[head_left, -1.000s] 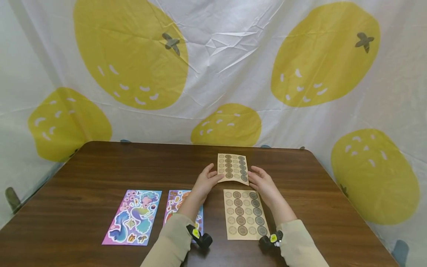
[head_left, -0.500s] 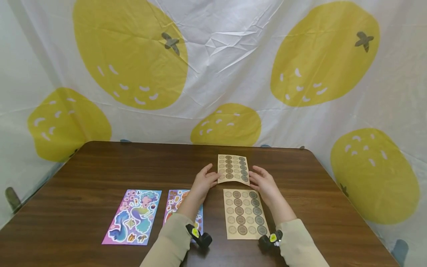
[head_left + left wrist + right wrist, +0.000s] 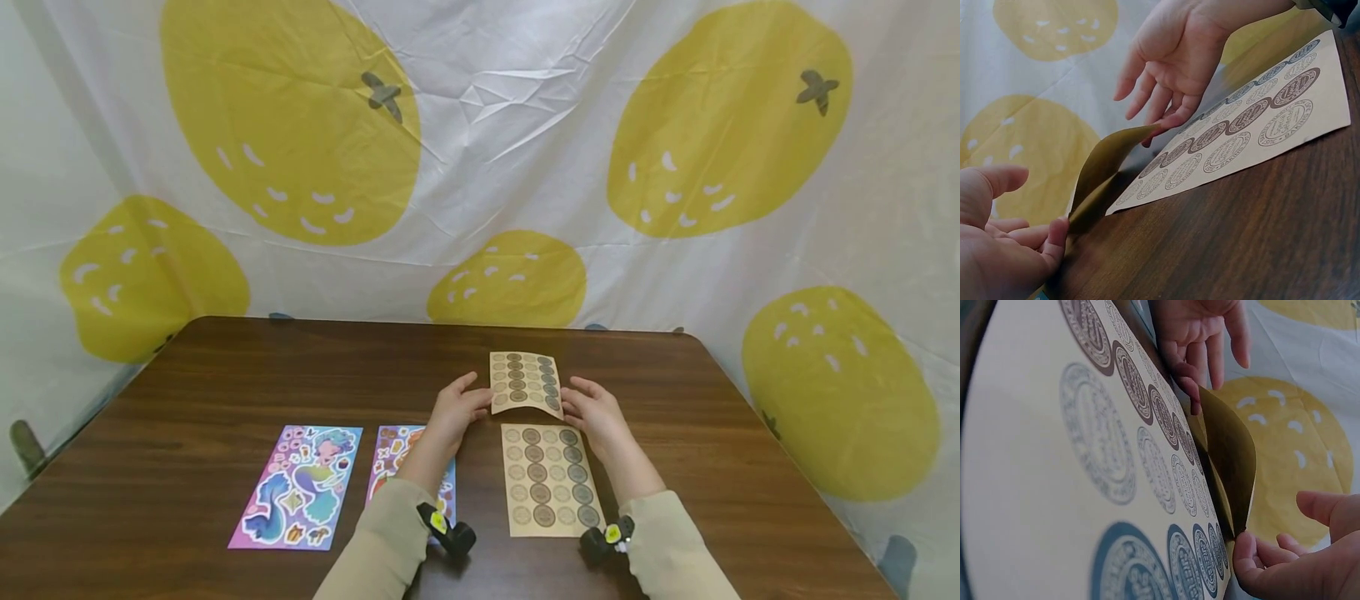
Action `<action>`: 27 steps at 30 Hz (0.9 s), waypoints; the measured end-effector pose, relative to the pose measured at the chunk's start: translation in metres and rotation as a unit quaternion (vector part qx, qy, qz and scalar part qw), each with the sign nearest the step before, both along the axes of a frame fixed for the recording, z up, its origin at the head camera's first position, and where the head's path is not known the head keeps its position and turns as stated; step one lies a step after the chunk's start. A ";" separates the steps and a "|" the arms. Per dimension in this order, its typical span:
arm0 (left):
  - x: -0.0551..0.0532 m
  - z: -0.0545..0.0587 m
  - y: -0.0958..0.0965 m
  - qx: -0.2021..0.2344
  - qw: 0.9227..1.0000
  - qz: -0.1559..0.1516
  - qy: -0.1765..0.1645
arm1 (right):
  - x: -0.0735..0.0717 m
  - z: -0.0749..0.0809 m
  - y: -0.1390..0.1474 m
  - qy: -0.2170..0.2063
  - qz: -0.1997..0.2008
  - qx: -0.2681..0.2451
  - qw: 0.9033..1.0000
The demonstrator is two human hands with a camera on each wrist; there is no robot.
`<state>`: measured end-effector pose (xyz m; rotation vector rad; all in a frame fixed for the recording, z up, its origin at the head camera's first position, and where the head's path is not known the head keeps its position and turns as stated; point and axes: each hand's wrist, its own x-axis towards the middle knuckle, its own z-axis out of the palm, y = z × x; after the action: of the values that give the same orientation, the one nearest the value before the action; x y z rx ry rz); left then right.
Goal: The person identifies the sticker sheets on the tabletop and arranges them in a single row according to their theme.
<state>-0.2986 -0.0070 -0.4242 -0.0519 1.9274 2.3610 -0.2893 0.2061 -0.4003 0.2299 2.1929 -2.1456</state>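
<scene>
A small tan sheet of round stickers (image 3: 525, 384) stands bowed between both hands, its lower edge arched. My left hand (image 3: 455, 412) touches its lower left edge with the fingertips. My right hand (image 3: 596, 419) touches the opposite lower edge. In the left wrist view the sheet's dark underside (image 3: 1100, 165) shows, one corner right at a left fingertip; the upper digit stays apart. The right wrist view has a right fingertip (image 3: 1244, 547) against the other corner. A second tan sticker sheet (image 3: 555, 482) lies flat just nearer, with pale, brown and dark round prints.
A mermaid sticker sheet (image 3: 298, 492) lies at the left of the brown table (image 3: 225, 375). Another colourful sticker sheet (image 3: 388, 450) is partly covered by the left forearm. A white cloth (image 3: 525, 167) with yellow fruit prints hangs behind the table.
The upper tan sheet has sunk slightly nearer to the flat one and bowed more. The left fingertip has drawn back from its face to its edge; the right hand has hardly moved.
</scene>
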 end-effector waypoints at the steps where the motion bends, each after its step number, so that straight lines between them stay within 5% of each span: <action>1: 0.000 0.000 0.000 -0.002 1.000 0.001 0.001 | 0.000 0.000 0.000 0.000 -0.001 0.004 1.000; 13: 0.002 -0.002 -0.002 -0.084 0.996 -0.005 0.024 | -0.004 -0.001 0.005 0.009 -0.034 0.120 0.992; 27: 0.004 -0.002 0.002 -0.114 0.992 0.023 0.054 | 0.002 0.000 0.006 0.026 -0.020 0.125 0.992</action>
<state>-0.2948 -0.0053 -0.4262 0.0150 2.2620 2.2024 -0.2874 0.2118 -0.4002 0.2340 2.5062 -1.9105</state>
